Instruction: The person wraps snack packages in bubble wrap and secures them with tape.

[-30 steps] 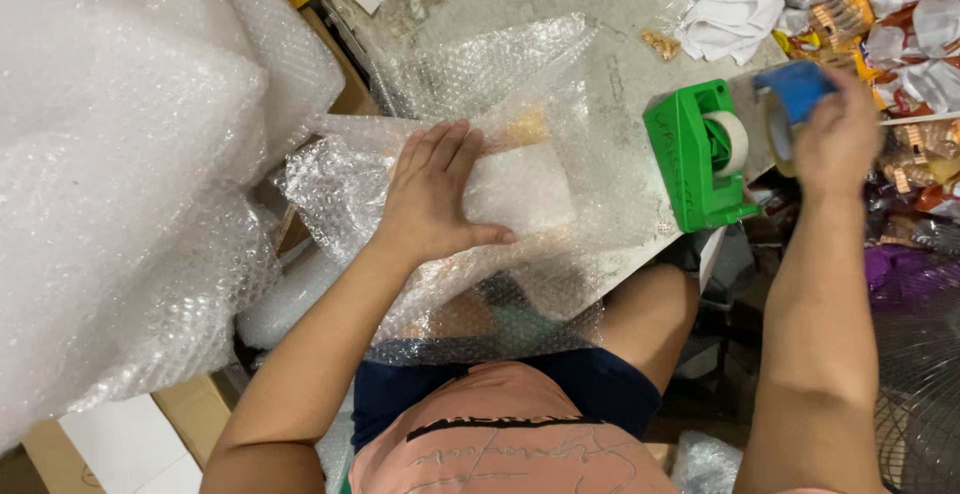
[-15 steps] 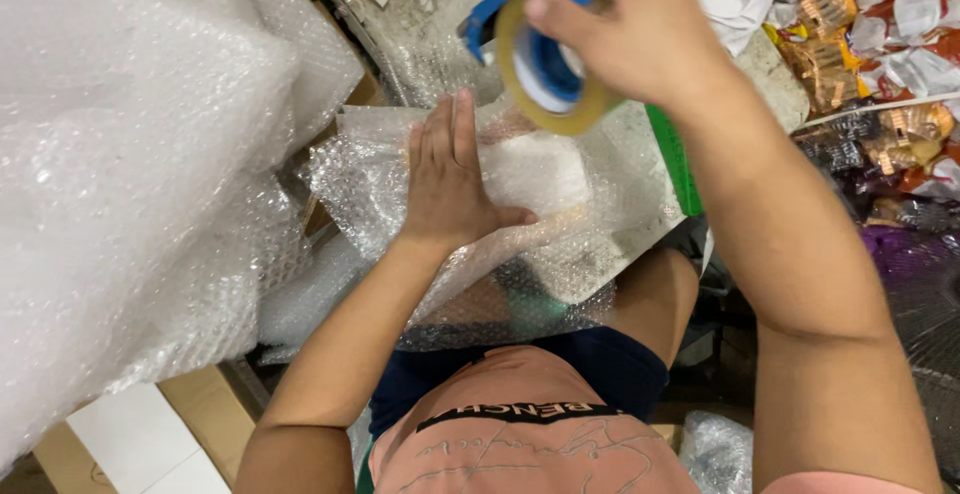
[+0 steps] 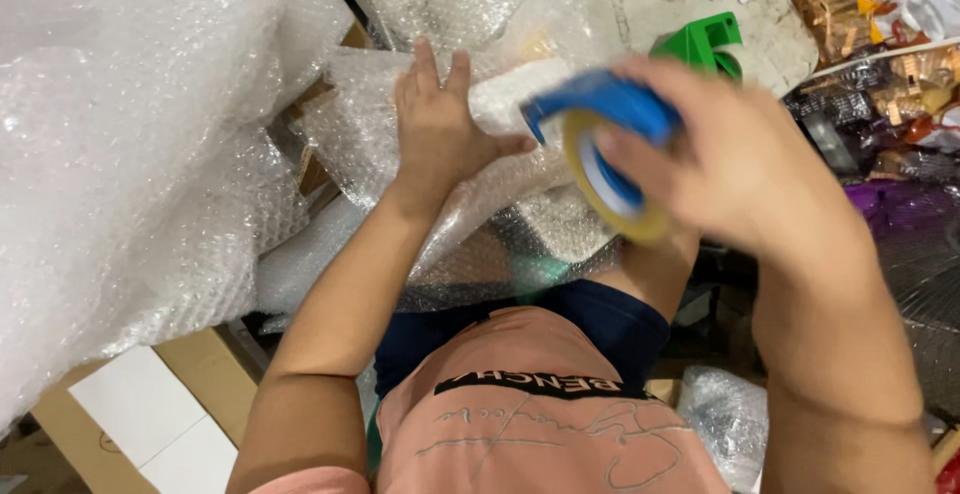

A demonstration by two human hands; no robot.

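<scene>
A: What fills the left of the frame?

B: A big bubble wrap roll [image 3: 110, 154], with cardboard [image 3: 130, 414] below it at the lower left.

A: And the left hand [image 3: 437, 134]?

B: It lies flat, fingers spread and open, pressing on a parcel [image 3: 500, 184] wrapped in bubble wrap. It grips nothing. The parcel sits in the middle of the frame, on the person's lap, partly under that palm.

A: What about the right hand [image 3: 720, 164]?

B: Right of centre, blurred, it is closed around a tape dispenser [image 3: 605, 144], blue, with a yellowish roll. The dispenser is held just above the parcel's right end, near the left thumb; I cannot tell whether it touches the wrap.

A: Anything further right?

B: A green holder [image 3: 700, 44] stands on the counter [image 3: 770, 24] at the upper right, behind the right hand. Packets [image 3: 890, 14] crowd the upper right corner.
</scene>
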